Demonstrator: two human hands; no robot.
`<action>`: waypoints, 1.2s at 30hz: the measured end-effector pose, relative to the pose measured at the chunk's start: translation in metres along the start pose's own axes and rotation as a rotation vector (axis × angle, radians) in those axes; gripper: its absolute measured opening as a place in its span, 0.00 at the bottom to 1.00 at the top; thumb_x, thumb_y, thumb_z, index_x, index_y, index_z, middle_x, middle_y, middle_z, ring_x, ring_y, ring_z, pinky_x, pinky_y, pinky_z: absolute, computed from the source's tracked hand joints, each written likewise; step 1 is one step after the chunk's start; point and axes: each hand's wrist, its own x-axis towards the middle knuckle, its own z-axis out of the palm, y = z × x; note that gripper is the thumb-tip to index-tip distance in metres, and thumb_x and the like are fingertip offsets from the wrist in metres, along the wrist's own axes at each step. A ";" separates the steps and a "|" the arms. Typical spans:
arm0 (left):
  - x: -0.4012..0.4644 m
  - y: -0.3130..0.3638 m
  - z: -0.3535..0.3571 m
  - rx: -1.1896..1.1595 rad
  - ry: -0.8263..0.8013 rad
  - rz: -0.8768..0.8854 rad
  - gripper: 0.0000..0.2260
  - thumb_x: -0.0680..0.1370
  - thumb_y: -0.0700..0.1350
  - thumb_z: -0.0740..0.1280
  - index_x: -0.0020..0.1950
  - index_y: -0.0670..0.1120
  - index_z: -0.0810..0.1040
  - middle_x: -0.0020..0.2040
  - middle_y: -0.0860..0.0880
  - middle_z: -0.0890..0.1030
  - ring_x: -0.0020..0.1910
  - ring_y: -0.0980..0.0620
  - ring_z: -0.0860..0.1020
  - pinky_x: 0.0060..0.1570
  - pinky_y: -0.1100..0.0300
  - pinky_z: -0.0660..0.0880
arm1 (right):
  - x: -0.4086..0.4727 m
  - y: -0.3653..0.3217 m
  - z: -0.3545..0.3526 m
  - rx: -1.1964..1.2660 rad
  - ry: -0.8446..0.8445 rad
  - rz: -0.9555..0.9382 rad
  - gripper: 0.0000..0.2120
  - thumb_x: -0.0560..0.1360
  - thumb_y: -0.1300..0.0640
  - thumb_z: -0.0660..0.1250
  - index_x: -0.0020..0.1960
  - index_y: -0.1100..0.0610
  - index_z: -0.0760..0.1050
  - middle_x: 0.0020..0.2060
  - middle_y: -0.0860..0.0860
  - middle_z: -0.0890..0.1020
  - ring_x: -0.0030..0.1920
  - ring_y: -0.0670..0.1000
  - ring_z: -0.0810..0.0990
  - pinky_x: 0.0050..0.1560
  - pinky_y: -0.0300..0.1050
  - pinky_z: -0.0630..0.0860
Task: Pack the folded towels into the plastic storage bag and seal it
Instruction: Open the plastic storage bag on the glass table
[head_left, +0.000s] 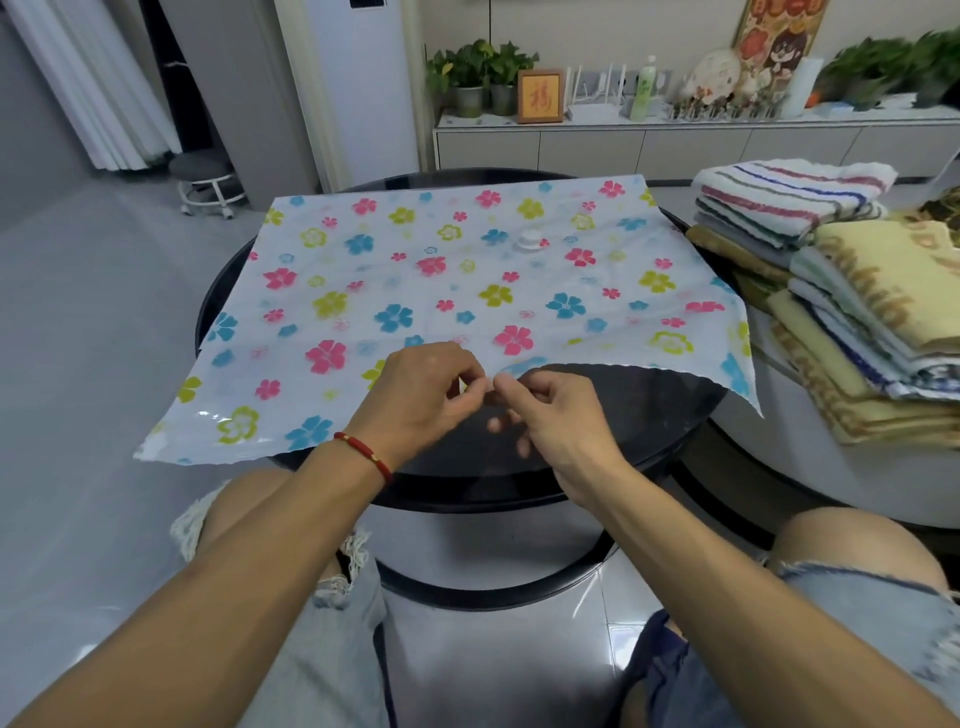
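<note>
Nearest edge first: the left hand (421, 387) and right hand (545, 410) are met at the near hem of the plastic storage bag (441, 280), each grip pressed together thumb-to-fingertip on the film; the near edge right of the hands is seen lifted off the tabletop (649, 415), so the mouth is judged to be in the middle of being parted. The bag is laid flat and empty across the round dark tabletop, its near-left corner overhanging the rim. Film is judged light, limp and slick, with layers likely to cling; hold is best taken at the hem, one layer per grip, not on the flat printed face. A white valve cap (529, 240) is seen further up the bag, right of centre; it is the only stiff spot and should be kept clear of the load. The folded towels (841, 291) are stacked to the right on a separate pale surface, just beside the bag's right edge and possibly touching it; judged soft, bulky and moderately heavy as a stack, best lifted from beneath, a few at a time, or the pile is likely to slump. Nothing is seen between towels and mouth. Beyond the table: a wheeled stool (205, 179) far left, and a sideboard with potted plants (480, 73) at the back, both well apart.
</note>
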 end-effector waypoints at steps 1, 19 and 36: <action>0.001 -0.001 0.000 -0.016 0.007 -0.012 0.07 0.77 0.47 0.69 0.42 0.47 0.83 0.38 0.53 0.81 0.35 0.54 0.76 0.40 0.58 0.75 | 0.000 -0.001 -0.001 -0.042 0.006 -0.030 0.11 0.80 0.50 0.72 0.44 0.56 0.85 0.40 0.51 0.89 0.36 0.52 0.87 0.26 0.40 0.73; 0.031 0.002 -0.009 0.267 -0.147 0.177 0.09 0.76 0.37 0.66 0.35 0.42 0.76 0.32 0.46 0.75 0.32 0.45 0.74 0.33 0.54 0.66 | 0.016 -0.003 0.001 -0.058 0.115 0.178 0.15 0.74 0.58 0.72 0.30 0.61 0.83 0.30 0.55 0.86 0.23 0.46 0.74 0.20 0.35 0.65; 0.033 0.006 -0.003 0.385 -0.148 0.037 0.09 0.84 0.45 0.57 0.55 0.41 0.74 0.41 0.41 0.82 0.39 0.38 0.79 0.41 0.45 0.75 | -0.013 -0.002 -0.017 -1.348 0.068 -0.617 0.17 0.75 0.64 0.66 0.62 0.54 0.75 0.60 0.48 0.78 0.37 0.56 0.79 0.25 0.45 0.61</action>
